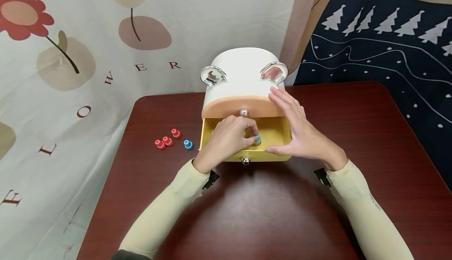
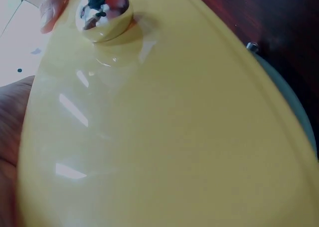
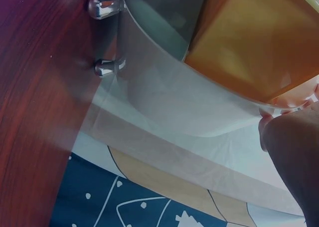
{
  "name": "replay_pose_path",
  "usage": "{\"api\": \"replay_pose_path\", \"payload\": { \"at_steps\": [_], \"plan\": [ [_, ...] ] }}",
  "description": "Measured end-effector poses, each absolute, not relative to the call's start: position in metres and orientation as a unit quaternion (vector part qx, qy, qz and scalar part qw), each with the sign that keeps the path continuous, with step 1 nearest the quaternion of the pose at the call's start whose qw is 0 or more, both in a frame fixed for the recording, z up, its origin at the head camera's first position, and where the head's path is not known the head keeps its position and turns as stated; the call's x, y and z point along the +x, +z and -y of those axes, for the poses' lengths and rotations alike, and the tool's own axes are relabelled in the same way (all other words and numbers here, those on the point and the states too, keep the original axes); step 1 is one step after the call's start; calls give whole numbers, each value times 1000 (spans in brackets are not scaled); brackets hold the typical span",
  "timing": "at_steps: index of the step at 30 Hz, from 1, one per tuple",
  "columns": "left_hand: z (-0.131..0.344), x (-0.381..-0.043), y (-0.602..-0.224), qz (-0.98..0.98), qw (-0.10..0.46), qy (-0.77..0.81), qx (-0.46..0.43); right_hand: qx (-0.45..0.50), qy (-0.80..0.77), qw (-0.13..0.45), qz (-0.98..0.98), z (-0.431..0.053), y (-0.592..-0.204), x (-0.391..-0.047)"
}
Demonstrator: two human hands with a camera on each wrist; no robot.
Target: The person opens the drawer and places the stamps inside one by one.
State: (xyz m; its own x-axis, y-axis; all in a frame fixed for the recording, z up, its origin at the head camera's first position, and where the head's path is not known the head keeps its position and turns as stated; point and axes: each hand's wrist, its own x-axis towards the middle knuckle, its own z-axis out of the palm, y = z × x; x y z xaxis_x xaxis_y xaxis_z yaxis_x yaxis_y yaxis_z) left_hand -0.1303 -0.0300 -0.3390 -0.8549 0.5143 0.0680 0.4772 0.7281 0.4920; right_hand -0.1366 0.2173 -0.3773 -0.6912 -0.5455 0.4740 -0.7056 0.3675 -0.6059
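My left hand (image 1: 227,138) reaches into the pulled-out yellow drawer (image 1: 279,157) and pinches a small light-blue peg (image 1: 257,139) between thumb and index finger. The drawer belongs to a small white cabinet (image 1: 240,71) with two silver ears. My right hand (image 1: 303,134) is spread at the cabinet's right side, fingers touching near the peach upper drawer (image 1: 226,107) and thumb at the yellow drawer's front edge. In the left wrist view, the yellow drawer front (image 2: 174,127) and its silver knob (image 2: 104,15) hide the pinch. The right wrist view shows the right hand's fingers against the cabinet's side (image 3: 199,112).
Left of the cabinet on the dark red table (image 1: 247,213) stand another blue peg (image 1: 188,145) and several red pegs (image 1: 167,141). A patterned cloth (image 1: 197,24) hangs behind the cabinet. Navy fabric with white trees (image 1: 381,55) borders the right side.
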Motion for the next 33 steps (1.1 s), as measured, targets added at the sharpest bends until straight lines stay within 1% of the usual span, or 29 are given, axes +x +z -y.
{"api": "replay_pose_path", "payload": {
  "at_steps": [13,21,26,33],
  "plan": [
    [28,-135,-340,-929,49,253,266,381,415,100,820,-216,-377,-136],
    [38,-127,-339,-920,31,283,270,376,418,89,822,-216,-377,-135],
    [52,-118,-341,-906,0,320,276,381,417,94,820,-216,-377,-136],
    [72,-107,-348,-863,-83,400,299,380,417,98,819,-215,-378,-137]
  ]
}}
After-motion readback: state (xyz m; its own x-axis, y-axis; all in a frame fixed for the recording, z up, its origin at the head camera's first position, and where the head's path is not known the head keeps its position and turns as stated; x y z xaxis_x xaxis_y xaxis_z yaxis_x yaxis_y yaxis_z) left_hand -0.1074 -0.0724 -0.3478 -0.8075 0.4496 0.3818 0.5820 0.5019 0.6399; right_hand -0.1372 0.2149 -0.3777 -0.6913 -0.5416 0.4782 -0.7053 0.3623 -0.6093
